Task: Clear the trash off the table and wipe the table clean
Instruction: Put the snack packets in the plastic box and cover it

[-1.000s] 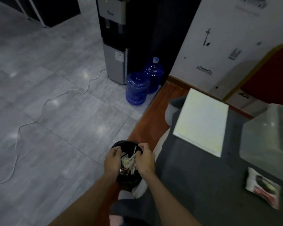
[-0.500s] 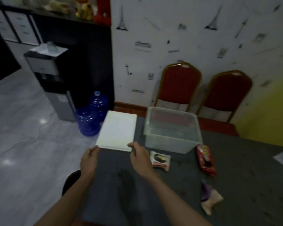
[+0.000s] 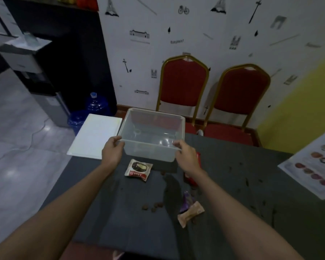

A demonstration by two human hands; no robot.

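Observation:
A clear plastic bin (image 3: 152,126) stands on the dark grey table (image 3: 233,194). My left hand (image 3: 112,151) grips its near left corner and my right hand (image 3: 186,154) grips its near right corner. In front of the bin lies a white and red snack wrapper (image 3: 138,170). A red wrapper (image 3: 190,180) is partly hidden behind my right wrist. A purple wrapper (image 3: 187,201) and a tan wrapper (image 3: 190,214) lie nearer to me. Several brown crumbs (image 3: 152,207) are scattered on the tabletop.
A white board (image 3: 95,136) lies at the table's far left corner. A printed sheet (image 3: 311,166) hangs over the right edge. Two red chairs (image 3: 184,87) stand against the wall behind the table. Blue water bottles (image 3: 96,106) and a water dispenser (image 3: 32,72) stand on the floor at left.
My view swung up from the black trash bin on the floor to the table. Both hands moved forward and took hold of the clear bin's near corners.

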